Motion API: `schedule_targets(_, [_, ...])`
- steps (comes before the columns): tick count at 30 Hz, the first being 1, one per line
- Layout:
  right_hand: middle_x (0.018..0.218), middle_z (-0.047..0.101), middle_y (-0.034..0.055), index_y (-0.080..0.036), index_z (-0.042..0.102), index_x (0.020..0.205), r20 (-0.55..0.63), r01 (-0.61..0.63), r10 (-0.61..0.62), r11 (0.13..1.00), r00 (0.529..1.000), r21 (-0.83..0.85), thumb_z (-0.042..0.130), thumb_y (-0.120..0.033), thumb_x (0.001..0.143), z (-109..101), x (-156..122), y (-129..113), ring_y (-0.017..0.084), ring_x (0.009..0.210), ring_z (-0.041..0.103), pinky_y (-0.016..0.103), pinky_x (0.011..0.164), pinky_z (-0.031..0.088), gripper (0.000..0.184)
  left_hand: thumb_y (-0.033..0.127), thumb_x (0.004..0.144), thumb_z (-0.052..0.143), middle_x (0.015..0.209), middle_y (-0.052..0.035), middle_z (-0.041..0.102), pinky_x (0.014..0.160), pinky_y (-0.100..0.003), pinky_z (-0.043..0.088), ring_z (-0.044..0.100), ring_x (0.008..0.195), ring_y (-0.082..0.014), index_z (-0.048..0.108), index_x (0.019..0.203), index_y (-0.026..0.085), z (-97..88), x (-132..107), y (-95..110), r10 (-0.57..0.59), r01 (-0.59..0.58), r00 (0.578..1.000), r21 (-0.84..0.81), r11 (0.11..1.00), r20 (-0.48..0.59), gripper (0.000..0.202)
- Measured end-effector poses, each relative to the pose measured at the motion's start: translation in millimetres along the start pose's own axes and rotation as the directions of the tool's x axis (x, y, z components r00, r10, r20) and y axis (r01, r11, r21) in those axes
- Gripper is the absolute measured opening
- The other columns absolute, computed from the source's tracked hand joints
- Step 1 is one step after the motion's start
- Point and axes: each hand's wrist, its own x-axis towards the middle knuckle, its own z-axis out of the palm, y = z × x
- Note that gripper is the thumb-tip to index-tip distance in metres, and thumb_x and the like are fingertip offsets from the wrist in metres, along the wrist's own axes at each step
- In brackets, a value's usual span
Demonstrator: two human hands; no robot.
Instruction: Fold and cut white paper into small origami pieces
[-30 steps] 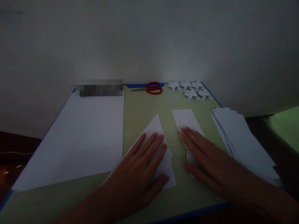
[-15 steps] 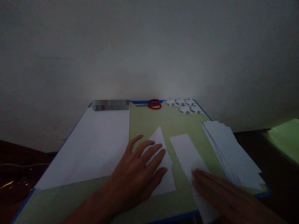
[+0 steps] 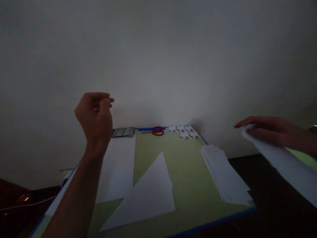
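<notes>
Paper strip [image 3: 284, 168]: one, white, off the table and out past its right side, in the right hand; its far end bends over near the fingertips, and its near end is cut off by the picture's edge.
Right hand [image 3: 277, 130]: one, fingers together and straight, clamped with the thumb on the strip; the thumb is hard to make out, and the wrist is cut off.
Left hand [image 3: 95, 114]: one, raised in front of the wall [image 3: 158, 66], fingers curled in close to one another; I cannot tell whether the tips meet the thumb.
Triangular paper [image 3: 150, 200]: one, flat on the green table [image 3: 188, 191], its slanting edge over a corner of the large sheet.
Large white sheet [image 3: 117, 165]: one on top, at left, partly hidden by the left forearm; any sheets below cannot be counted.
Stack of papers [image 3: 224, 177]: one, at right, edges uneven, too dim to count.
Folded paper figures [image 3: 184, 135]: five, three behind and two in front, at the far right corner; details too small to tell.
Scissors [image 3: 152, 131]: one pair, red handles, blades leftward, at the far edge.
Dark flat object [image 3: 120, 133]: one, on the sheet's far end, partly pixelated and partly behind the left hand.
</notes>
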Motion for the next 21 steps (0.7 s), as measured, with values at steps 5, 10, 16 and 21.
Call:
schedule_targets(5, [0.138,0.071,0.0141,-0.024,0.067,0.142,0.13,-0.073,0.063,0.995,0.99,0.072,0.063,-0.048,0.088,-19.6,145.5,-24.2,0.038,0.138,0.059,0.057,0.118,0.047,0.06,0.03,0.092,0.059,0.091,-0.0066,0.079,0.078,-0.031,0.057,0.071,0.078,-0.0172,0.073,0.097,0.013,31.6,-15.5,-19.7,-0.075,0.063,0.907,0.043,0.997,0.415,0.023])
schedule_targets(10, [0.13,0.075,0.0174,-0.018,0.074,0.128,0.203,-0.103,0.081,0.99,0.976,0.101,0.058,-0.043,0.086,5.5,149.9,-0.7,0.037,0.124,0.069,0.055,0.112,0.052,0.051,0.036,0.093,0.055,0.093,-0.0071,0.081,0.079,-0.035,0.058,0.075,0.08,-0.0219,0.074,0.096,0.02,29.2,-77.9,-46.3,0.029,-0.125,0.665,0.073,0.989,0.747,0.025])
schedule_targets(16, [0.147,0.065,0.0187,-0.017,0.062,0.146,0.193,-0.131,0.107,0.984,0.975,0.117,0.053,-0.047,0.093,24.2,147.5,9.0,0.035,0.136,0.062,0.055,0.118,0.045,0.062,0.034,0.097,0.051,0.1,-0.0087,0.082,0.083,-0.037,0.058,0.076,0.086,-0.023,0.073,0.102,0.02,22.4,-101.9,-64.3,0.028,-0.177,0.6,0.099,0.979,0.8,0.026])
schedule_targets(21, [0.137,0.068,0.0185,-0.019,0.064,0.143,0.181,-0.131,0.109,0.985,0.978,0.114,0.051,-0.053,0.096,30.3,154.1,8.0,0.035,0.131,0.064,0.055,0.118,0.044,0.061,0.027,0.1,0.049,0.104,-0.01,0.08,0.085,-0.037,0.057,0.076,0.092,-0.024,0.072,0.107,0.02,19.9,-118.1,-59.1,0.051,-0.283,0.512,0.113,0.952,0.858,0.025])
